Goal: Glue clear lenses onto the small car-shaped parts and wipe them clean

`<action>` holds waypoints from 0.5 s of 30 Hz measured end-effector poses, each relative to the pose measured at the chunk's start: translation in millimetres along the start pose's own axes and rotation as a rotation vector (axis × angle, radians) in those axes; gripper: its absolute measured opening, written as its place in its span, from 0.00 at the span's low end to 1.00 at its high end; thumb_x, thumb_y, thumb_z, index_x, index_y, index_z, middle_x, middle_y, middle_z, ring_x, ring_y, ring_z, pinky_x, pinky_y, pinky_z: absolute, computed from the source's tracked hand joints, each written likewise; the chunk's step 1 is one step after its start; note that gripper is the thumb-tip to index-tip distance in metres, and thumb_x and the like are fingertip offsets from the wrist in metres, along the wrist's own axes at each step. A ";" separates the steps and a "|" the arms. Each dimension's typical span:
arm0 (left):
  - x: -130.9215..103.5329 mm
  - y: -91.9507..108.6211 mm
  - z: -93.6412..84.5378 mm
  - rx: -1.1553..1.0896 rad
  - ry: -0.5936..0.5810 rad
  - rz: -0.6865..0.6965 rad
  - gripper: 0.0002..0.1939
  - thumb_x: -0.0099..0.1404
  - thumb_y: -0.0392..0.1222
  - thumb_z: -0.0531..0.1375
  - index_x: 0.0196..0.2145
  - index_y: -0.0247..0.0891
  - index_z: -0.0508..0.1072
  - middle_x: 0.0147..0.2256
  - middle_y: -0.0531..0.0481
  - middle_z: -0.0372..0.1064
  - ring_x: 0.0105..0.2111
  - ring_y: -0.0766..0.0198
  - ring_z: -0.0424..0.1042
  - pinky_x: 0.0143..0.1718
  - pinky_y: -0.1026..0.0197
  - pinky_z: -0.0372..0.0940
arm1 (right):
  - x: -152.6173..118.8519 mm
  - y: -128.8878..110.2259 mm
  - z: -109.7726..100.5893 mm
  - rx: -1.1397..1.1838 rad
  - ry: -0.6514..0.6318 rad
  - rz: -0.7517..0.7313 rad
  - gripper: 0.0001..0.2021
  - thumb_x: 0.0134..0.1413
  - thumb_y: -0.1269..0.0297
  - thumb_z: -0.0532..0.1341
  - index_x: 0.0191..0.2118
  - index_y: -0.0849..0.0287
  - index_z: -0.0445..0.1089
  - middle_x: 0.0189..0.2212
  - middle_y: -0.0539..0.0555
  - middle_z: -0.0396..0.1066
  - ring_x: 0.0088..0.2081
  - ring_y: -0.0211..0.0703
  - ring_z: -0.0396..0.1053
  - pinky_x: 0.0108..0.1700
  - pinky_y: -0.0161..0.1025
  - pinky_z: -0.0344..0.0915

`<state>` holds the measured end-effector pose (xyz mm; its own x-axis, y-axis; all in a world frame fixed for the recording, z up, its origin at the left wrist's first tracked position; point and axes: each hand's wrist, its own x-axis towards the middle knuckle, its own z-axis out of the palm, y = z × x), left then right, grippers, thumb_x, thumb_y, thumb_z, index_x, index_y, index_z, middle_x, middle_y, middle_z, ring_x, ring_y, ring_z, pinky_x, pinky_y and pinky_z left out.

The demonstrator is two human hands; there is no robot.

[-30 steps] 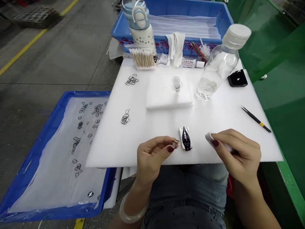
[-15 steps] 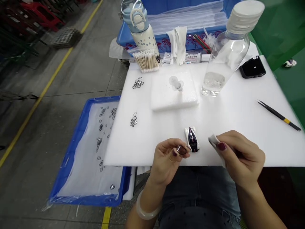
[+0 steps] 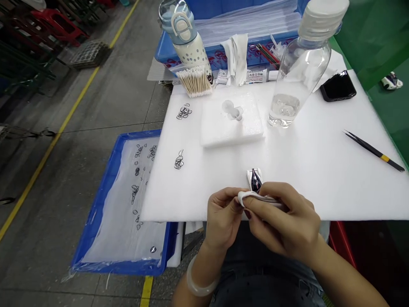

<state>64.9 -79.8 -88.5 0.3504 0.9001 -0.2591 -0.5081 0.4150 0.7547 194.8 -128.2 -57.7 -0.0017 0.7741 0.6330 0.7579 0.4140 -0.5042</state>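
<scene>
**White cloth pressed between two hands, with a toy car just beyond**

The white cloth (image 3: 242, 197) is folded over at the meeting of the two hands, above the near edge of the counter (image 3: 306, 179). The right hand (image 3: 284, 221) has its grip closed on it, the fabric pinched between thumb and fingers. The left hand (image 3: 223, 221) meets it from the other side; its fingertips are partly covered by the fold, so I cannot tell whether that grip is closed on anything.

Just beyond the fingers is a white toy car (image 3: 254, 179) with a dark middle, its near end hidden behind the hands. Whether they touch it cannot be made out. A small forward push of the right knuckles could, I judge, nudge or scuff it. Anything small lost from the fingertips could drop past the edge into the person's lap (image 3: 271, 273), as there is little counter beneath them.

Farther out, a foam block (image 3: 233, 128) bears a small translucent piece (image 3: 235, 113), which looks easy to upset by a careless reach. The tall clear bottle (image 3: 290, 85) could probably be tipped by a knock. To the right, fine-pointed tweezers (image 3: 372, 150) lie near the side edge, where a sleeve or elbow might sweep them off.
</scene>
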 end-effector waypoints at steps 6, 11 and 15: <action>-0.2 -0.3 1.2 -0.012 -0.050 0.039 0.09 0.51 0.45 0.76 0.29 0.43 0.83 0.27 0.51 0.79 0.26 0.70 0.77 0.31 0.73 0.73 | 3.9 1.6 -37.5 -0.004 -0.214 0.135 0.05 0.61 0.69 0.61 0.40 0.57 0.75 0.35 0.54 0.70 0.25 0.32 0.64 0.24 0.34 0.60; 1.7 -0.9 -0.1 -0.003 -0.072 0.028 0.09 0.51 0.45 0.75 0.30 0.44 0.83 0.27 0.50 0.79 0.25 0.68 0.77 0.30 0.71 0.75 | 1.8 32.5 -59.1 0.435 0.293 0.553 0.08 0.57 0.55 0.66 0.32 0.51 0.79 0.25 0.54 0.66 0.25 0.43 0.65 0.21 0.41 0.56; 1.6 2.7 -4.7 0.050 -0.085 0.071 0.09 0.52 0.47 0.75 0.30 0.44 0.83 0.28 0.49 0.79 0.26 0.67 0.77 0.30 0.69 0.75 | -9.2 53.9 -68.8 0.570 0.430 0.652 0.17 0.47 0.44 0.70 0.27 0.55 0.76 0.25 0.55 0.66 0.25 0.42 0.63 0.26 0.44 0.60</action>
<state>60.4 -76.6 -89.6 0.3811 0.9117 -0.1536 -0.4949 0.3415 0.7990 280.6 -146.0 -50.4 0.6322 0.7395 0.2312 0.0948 0.2224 -0.9703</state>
